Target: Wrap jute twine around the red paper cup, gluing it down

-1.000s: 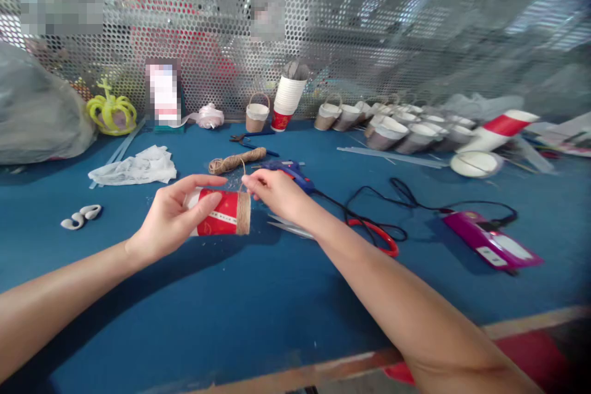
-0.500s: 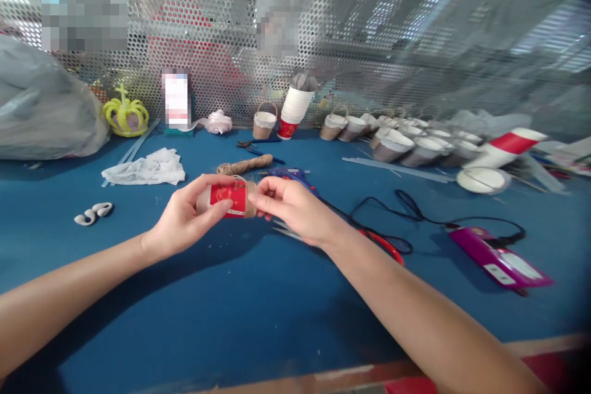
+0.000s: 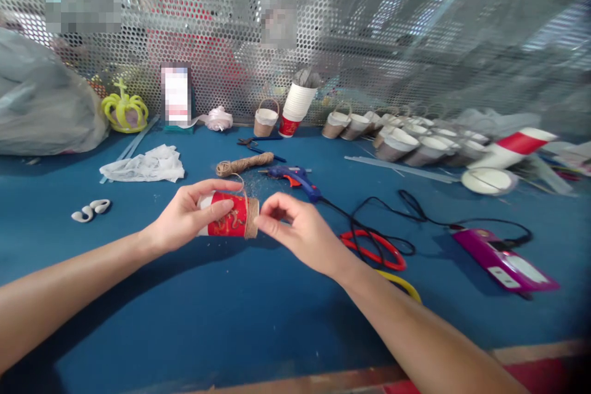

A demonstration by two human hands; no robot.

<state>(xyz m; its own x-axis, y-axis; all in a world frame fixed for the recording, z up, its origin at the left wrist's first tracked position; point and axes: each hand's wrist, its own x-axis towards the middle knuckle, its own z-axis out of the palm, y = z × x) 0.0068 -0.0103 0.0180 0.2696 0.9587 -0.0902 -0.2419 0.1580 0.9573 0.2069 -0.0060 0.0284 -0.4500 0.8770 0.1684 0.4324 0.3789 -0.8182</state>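
Observation:
My left hand (image 3: 187,212) is closed around a red-and-white paper cup (image 3: 228,215), which lies on its side in the grip, above the blue table. Brown twine (image 3: 252,218) is wound in a band round the cup's right end, and a loose loop of it rises over the top. At that end my right hand (image 3: 295,228) has thumb and forefinger pinched together by the rim; what is between the fingertips is too small to make out. Just beyond the hands lie a hank of twine (image 3: 244,164) and a blue glue gun (image 3: 293,177).
Red-handled scissors (image 3: 399,258) and a yellow ring-shaped handle (image 3: 409,286) lie by my right forearm. A cable runs to a purple box (image 3: 505,261). Behind are pliers (image 3: 249,143), a stack of paper cups (image 3: 295,108) and several twine-wrapped cups (image 3: 394,143). White cloth (image 3: 145,164) lies left.
The cup has turned in my left hand, showing more of its red print, and has come slightly nearer. My right hand has shifted lower and right, uncovering the glue gun.

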